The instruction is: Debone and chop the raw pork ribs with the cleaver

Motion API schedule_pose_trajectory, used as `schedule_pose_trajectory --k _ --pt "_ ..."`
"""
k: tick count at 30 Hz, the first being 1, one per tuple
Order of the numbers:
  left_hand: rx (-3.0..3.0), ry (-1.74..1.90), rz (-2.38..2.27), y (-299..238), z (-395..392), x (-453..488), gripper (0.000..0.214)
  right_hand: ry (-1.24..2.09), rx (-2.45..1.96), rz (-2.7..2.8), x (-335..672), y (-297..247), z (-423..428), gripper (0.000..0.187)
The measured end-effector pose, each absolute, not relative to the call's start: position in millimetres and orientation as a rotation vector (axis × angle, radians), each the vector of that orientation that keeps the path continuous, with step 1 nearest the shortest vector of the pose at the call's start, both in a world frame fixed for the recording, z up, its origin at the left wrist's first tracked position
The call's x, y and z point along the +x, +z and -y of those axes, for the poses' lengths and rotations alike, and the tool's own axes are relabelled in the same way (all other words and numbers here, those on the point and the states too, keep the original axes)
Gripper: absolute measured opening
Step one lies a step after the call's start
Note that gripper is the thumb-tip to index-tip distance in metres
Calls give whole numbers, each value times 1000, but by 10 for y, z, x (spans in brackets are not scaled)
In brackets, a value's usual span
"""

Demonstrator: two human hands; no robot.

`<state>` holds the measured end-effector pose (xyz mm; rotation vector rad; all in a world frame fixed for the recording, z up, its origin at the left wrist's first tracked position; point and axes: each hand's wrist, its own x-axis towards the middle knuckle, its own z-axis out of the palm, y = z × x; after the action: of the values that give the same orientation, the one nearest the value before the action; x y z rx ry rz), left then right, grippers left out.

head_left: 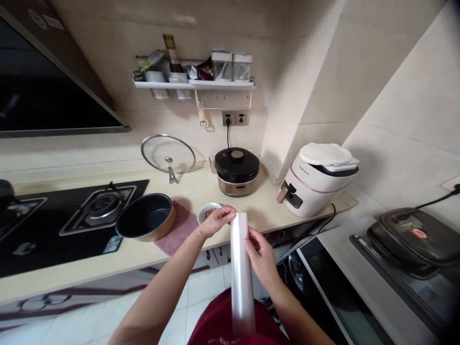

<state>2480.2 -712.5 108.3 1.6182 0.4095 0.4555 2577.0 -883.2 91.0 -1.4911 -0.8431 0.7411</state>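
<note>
A long roll of clear plastic film [241, 273] stands nearly upright in front of my body, its top end close to the counter edge. My left hand [218, 221] pinches the film at the roll's top left edge. Around the right side of the roll, a little lower, my right hand [261, 251] grips it with thumb and fingers. Just behind my left hand, a small white bowl [203, 211] with chopped food in it sits on the counter, partly covered by the hand.
A deep pan [163, 230] rests on a pink cloth [184, 225] beside the gas stove [82, 244]. A glass lid [168, 167] leans on the wall. Further right are a black-lidded electric cooker [237, 184], a white air fryer [312, 191] and a dark lidded appliance [413, 235].
</note>
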Motion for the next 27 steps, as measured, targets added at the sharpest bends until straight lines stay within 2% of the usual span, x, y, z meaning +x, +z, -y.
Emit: schedule_pose_trajectory --k 5,13,18,21,25,27 --pt "1621 458 -512 980 7104 24735 35 783 -1566 966 25649 894 9000 52" --pt "1613 460 -498 1061 7094 24664 32 1044 -1572 891 25860 714 8918 8" --pt "1569 476 -474 1067 7051 24611 29 1263 -1453 732 25863 636 8887 9" --pt "1470 492 -450 982 6994 24505 26 1341 -1342 796 25839 676 8995 23" --pt "1181 591 -414 761 6950 24369 25 1670 -1168 897 25773 626 9129 69" --pt "1069 643 -397 660 6936 24329 25 1784 -1094 896 25717 555 9136 73"
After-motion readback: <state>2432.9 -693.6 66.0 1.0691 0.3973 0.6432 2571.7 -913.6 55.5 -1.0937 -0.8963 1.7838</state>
